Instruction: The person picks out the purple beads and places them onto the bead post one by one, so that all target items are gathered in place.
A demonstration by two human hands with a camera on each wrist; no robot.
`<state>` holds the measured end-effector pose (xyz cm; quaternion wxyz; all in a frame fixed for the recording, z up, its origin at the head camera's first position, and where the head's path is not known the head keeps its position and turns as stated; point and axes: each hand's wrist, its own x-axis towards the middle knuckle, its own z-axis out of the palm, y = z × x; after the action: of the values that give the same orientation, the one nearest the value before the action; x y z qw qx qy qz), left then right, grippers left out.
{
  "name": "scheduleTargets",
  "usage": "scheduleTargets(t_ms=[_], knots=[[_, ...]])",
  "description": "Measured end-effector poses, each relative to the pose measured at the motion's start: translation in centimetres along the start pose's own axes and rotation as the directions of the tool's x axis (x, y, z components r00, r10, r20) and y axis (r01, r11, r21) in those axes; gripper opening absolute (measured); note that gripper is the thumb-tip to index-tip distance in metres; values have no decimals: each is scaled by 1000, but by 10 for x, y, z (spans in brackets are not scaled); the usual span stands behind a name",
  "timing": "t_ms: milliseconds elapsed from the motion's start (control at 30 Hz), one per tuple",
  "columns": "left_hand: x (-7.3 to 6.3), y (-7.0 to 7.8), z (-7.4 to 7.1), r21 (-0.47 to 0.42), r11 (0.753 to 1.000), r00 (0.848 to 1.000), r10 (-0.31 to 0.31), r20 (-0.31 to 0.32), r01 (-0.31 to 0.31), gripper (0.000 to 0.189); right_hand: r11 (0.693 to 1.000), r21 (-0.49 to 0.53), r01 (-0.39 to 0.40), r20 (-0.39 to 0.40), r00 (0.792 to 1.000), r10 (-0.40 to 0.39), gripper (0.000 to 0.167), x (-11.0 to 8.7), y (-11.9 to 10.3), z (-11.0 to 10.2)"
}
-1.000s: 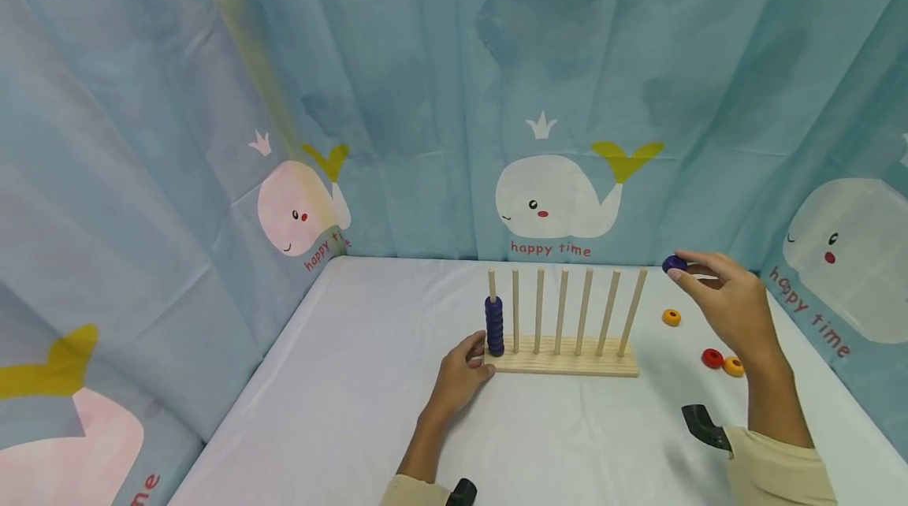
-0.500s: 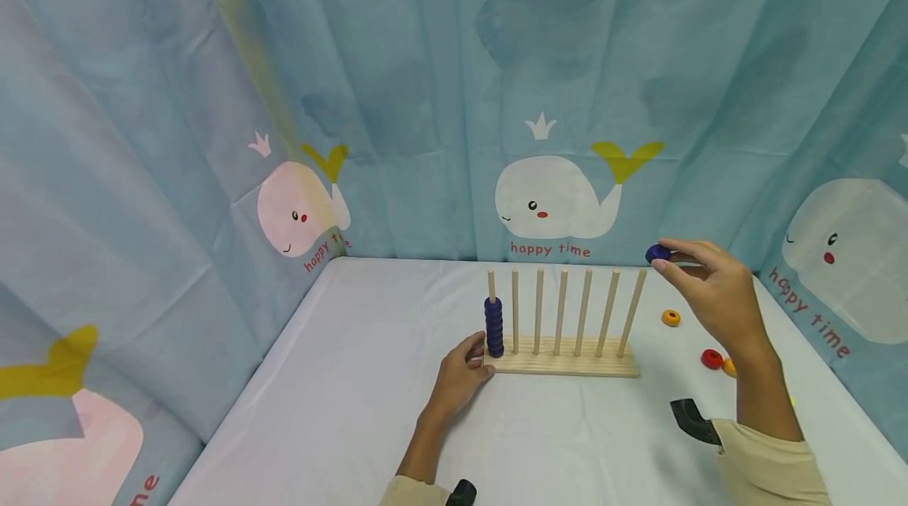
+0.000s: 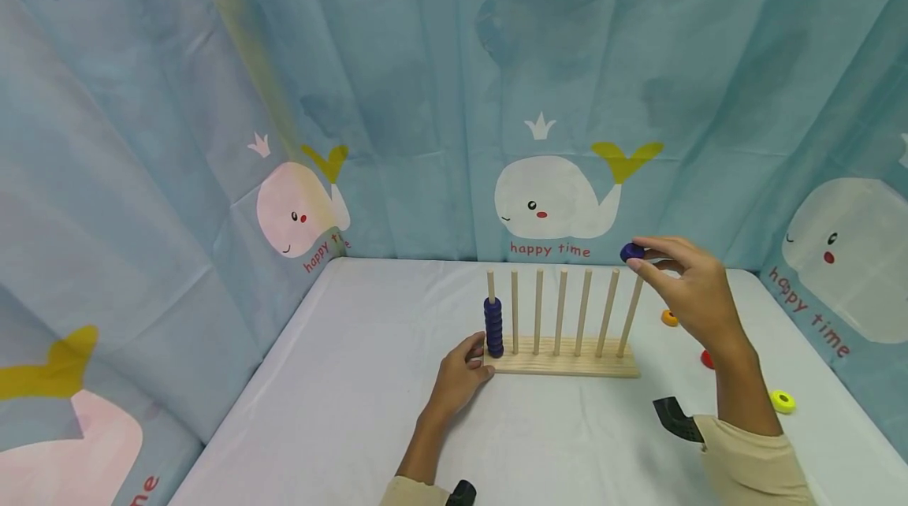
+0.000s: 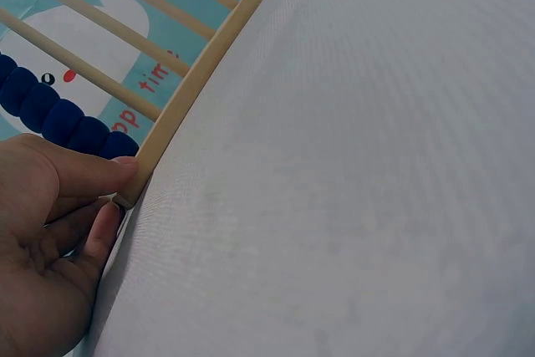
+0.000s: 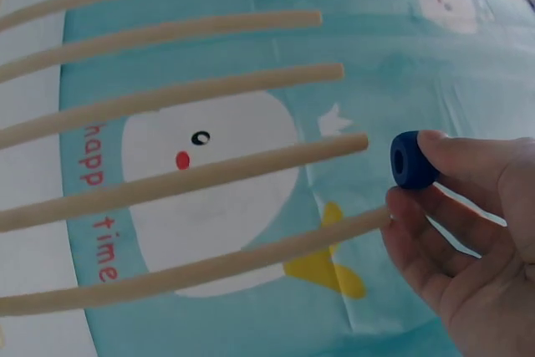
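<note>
A wooden peg rack [image 3: 565, 365] with a row of several upright pegs stands on the white table. Its leftmost peg carries a stack of dark blue beads [image 3: 494, 328]; the other pegs are bare. My left hand [image 3: 458, 377] grips the left end of the base, as the left wrist view shows, with the base's corner [image 4: 127, 199] between thumb and fingers. Between thumb and fingertips my right hand [image 3: 691, 291] pinches one dark blue bead [image 3: 632, 252], held up near the tops of the right-hand pegs. In the right wrist view the bead's hole [image 5: 399, 160] faces the pegs.
Right of the rack lie an orange bead [image 3: 670, 318], a red bead [image 3: 707, 359] partly hidden by the right forearm, and a yellow bead [image 3: 783, 401]. A blue curtain [image 3: 418, 199] with whale prints stands behind the table.
My right hand has moved left with the blue bead, from beside the rack to over its right end. The yellow bead has come into view. My left hand stays in place.
</note>
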<state>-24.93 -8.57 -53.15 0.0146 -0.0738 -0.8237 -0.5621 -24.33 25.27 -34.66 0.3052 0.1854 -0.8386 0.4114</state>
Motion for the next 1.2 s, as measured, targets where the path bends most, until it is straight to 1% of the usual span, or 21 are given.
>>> scheduleTargets(t_ms=[67, 167, 233, 300, 533, 767, 900, 1000, 1167, 1200], knots=[[0, 0, 0, -2, 1000, 1000, 11, 0, -11, 62, 1000, 21, 8, 10, 1000, -9, 37, 1, -2, 3], [0, 0, -1, -6, 1000, 1000, -2, 2, 2, 63, 999, 32, 29, 23, 999, -29, 37, 2, -5, 8], [-1, 0, -1, -8, 1000, 1000, 3, 1, -3, 63, 999, 26, 42, 30, 999, -43, 36, 3, -7, 11], [-1, 1, 0, -10, 1000, 1000, -11, 0, 11, 63, 998, 24, 57, 35, 998, -57, 35, 3, -9, 14], [-2, 2, 0, -11, 1000, 1000, -23, -8, 23, 63, 997, 50, 62, 55, 996, -65, 34, 3, -16, 25], [-2, 0, -1, -22, 1000, 1000, 10, 2, -10, 62, 992, 103, 72, 75, 994, -80, 35, 6, -22, 34], [-2, 0, -1, -21, 1000, 1000, -2, 7, 3, 62, 991, 111, 73, 83, 993, -82, 35, 7, -27, 39], [-2, 1, 0, -15, 1000, 1000, -12, 8, 12, 63, 991, 107, 79, 82, 993, -88, 36, 8, -36, 41], [-2, 2, -1, -19, 1000, 1000, 5, 2, -5, 62, 989, 126, 83, 103, 990, -96, 35, 10, -59, 41], [-2, 2, -1, -20, 1000, 1000, 0, 1, 0, 62, 988, 133, 82, 110, 989, -97, 34, 10, -63, 41]])
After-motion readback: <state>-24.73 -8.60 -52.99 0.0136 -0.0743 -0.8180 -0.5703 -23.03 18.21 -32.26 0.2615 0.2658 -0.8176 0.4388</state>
